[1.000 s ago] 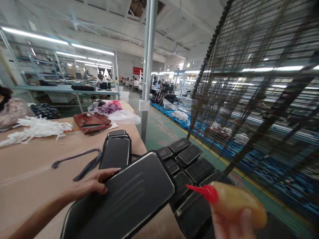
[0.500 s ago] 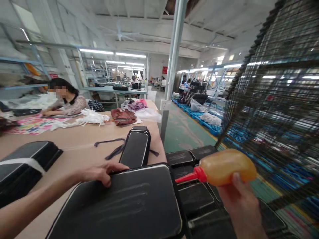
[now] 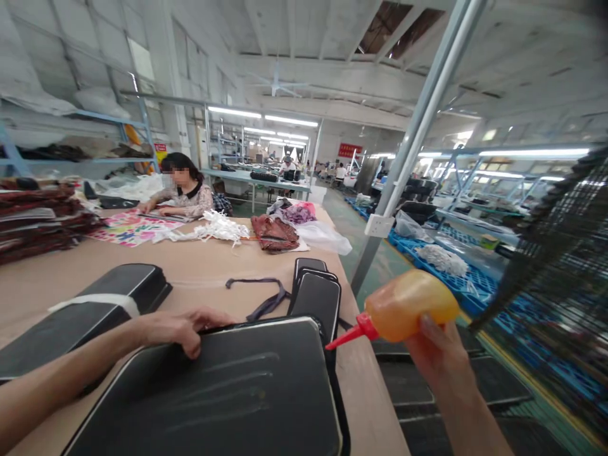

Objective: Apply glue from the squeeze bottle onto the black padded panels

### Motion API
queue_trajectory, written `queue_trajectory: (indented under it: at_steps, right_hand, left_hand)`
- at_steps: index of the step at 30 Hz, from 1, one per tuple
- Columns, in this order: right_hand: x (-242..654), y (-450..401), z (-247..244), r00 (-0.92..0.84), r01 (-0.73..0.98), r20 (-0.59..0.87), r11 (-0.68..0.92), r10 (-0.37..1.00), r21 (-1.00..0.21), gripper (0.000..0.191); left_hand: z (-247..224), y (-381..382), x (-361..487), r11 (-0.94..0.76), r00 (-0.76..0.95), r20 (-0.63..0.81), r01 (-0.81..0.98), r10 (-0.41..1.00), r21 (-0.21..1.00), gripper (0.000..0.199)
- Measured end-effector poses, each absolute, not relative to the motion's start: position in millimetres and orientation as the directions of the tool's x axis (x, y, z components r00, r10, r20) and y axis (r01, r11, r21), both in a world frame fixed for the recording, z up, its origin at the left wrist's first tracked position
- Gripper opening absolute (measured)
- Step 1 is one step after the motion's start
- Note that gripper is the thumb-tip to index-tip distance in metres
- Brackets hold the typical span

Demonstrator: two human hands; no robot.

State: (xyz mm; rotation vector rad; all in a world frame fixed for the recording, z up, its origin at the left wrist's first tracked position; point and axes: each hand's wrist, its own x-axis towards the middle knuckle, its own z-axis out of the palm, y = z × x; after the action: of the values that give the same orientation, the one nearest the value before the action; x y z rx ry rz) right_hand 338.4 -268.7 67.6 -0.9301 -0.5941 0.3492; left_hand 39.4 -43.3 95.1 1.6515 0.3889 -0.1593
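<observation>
My left hand [image 3: 178,332] grips the far edge of a black rectangular panel [image 3: 228,392], thumb on top and fingers behind the rim. Light piping runs round the panel's border, and shiny wet streaks cross its face. In my right hand [image 3: 441,348] is a yellow-orange squeeze bottle [image 3: 408,305], held sideways. Its red nozzle [image 3: 344,334] points left, just beyond the panel's right edge and apart from it. Behind the panel, smaller black panels [image 3: 317,297] lie stacked. To the left is a larger black stack [image 3: 90,316] with a white band round it.
A dark strap [image 3: 266,304] lies on the tan table [image 3: 199,259]. Farther back are brown-red fabric [image 3: 274,233], white strips [image 3: 221,228] and a seated person [image 3: 185,190]. A metal post [image 3: 413,126] stands beyond the table's right edge; black panels [image 3: 456,380] lie lower at right.
The view has swung right, so the room's contents sit farther left or tilt differently. Tan tabletop now shows right of the panel, where black panels were. Both hands keep their hold.
</observation>
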Motion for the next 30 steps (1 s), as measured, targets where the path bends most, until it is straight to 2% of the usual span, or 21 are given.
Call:
queue_trajectory:
  at_steps: [3, 5, 17, 22, 30]
  right_hand:
    - [337, -249, 64, 0.746, -0.020, 0.353, 0.549, 0.565, -0.835, 0.050]
    - [339, -240, 62, 0.719, -0.022, 0.360, 0.537, 0.594, -0.843, 0.049]
    - [347, -222, 57, 0.640, 0.020, 0.415, 0.526, 0.647, -0.850, 0.041]
    - [351, -220, 58, 0.632, 0.034, 0.433, 0.536, 0.643, -0.844, 0.039]
    - [352, -212, 58, 0.591, 0.026, 0.450, 0.542, 0.669, -0.840, 0.042]
  left_hand:
    - [96, -29, 32, -0.057, 0.922, -0.385, 0.387, 0.041, 0.920, 0.060]
    - [98, -21, 30, -0.052, 0.925, -0.380, 0.380, 0.023, 0.923, 0.061]
    - [87, 2, 27, -0.021, 0.926, -0.371, 0.373, 0.077, 0.927, 0.060]
    - [97, -3, 32, -0.019, 0.927, -0.374, 0.375, 0.022, 0.927, 0.058]
    - [93, -1, 31, -0.019, 0.948, -0.317, 0.318, 0.030, 0.948, 0.060]
